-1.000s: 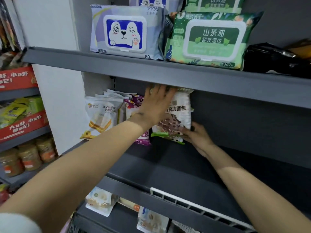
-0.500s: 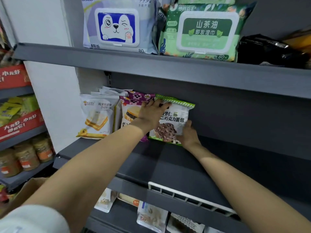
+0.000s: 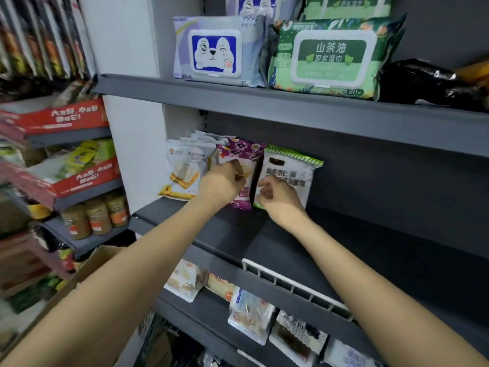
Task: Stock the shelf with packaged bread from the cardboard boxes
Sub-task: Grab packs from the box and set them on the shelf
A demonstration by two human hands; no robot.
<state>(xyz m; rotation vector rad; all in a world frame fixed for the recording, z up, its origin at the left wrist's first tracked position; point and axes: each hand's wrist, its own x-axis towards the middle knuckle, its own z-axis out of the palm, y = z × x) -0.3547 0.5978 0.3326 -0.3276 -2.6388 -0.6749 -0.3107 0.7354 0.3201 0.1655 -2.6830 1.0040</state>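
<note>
From the head view, we saw the green-edged bread pack standing upright on the dark shelf, just beside the purple pack. Our right hand had its fingers curled against the green-edged pack's lower front, while our left hand curled its fingers at the purple pack; we could not tell whether either truly gripped.

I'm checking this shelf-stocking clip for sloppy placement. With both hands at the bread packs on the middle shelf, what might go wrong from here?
1. The green-edged bread pack stands on edge at the row's right end with bare shelf beside it; once the right hand lets go, it may tip over sideways.
2. The left hand is at the purple flowered pack; pulling away carelessly could drag it forward off the row.
</note>
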